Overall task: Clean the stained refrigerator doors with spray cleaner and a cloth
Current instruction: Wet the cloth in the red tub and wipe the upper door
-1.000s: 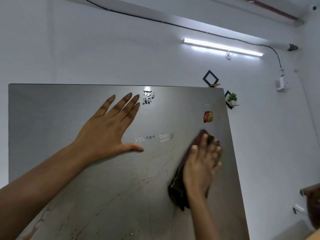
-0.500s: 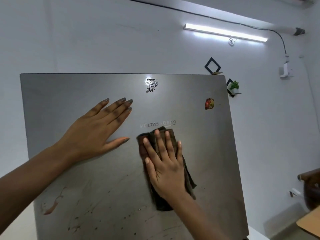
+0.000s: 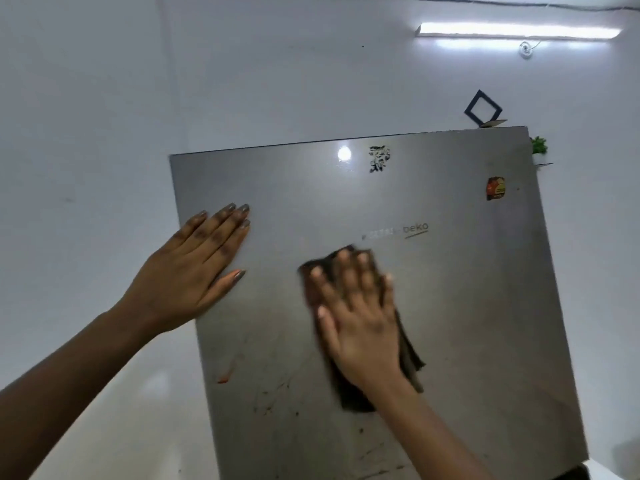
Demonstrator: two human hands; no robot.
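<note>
The steel refrigerator door [image 3: 467,306] fills the middle and right of the view. My right hand [image 3: 360,317] presses a dark brown cloth [image 3: 410,358] flat against the door, just below the brand lettering [image 3: 398,232]. My left hand [image 3: 194,268] lies flat with fingers spread on the door's left edge, holding nothing. An orange-red smear [image 3: 227,370] and dark specks [image 3: 273,400] mark the lower left of the door. No spray bottle is in view.
A round red sticker [image 3: 495,188] and a torn dark sticker [image 3: 379,159] sit near the door's top. Behind are a white wall, a tube light [image 3: 516,31], a black diamond frame [image 3: 483,109] and a small green plant [image 3: 538,145].
My right hand slid the cloth left from the door's right side to its middle. The view shifted, so the door sits further right and my left hand now rests at its left edge.
</note>
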